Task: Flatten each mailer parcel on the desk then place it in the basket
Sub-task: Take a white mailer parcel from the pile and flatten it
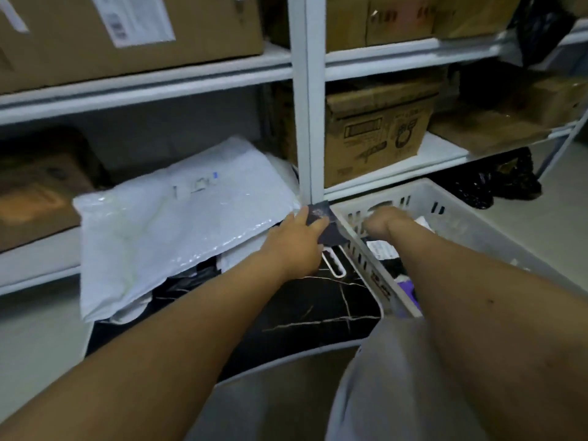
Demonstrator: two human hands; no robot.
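the left hand (294,240) pinches a small dark mailer parcel (327,226) right at the near left corner of the white slotted plastic basket (356,249), thumb and fingers curled on its edge. there's a pale smudge of print on the dark parcel, too blurred to read. the right hand (380,222) reaches over the basket's rim and down inside, fingers curled; what it holds, if anything, can't be made out, since the fingers are hidden behind the knuckles. inside the basket lie a white label (380,248) with tiny unreadable print and something purple (405,288), partly hidden by the right forearm. left of the basket, the desk (318,310) shows black with thin pale veins like marble, and a big glossy white mailer (178,218) lies atop darker bags, with a small blue mark and faint print, illegible. behind the basket, a brown cardboard box (375,135) on the white metal shelf (442,154) bears dark printed graphics, blurred.
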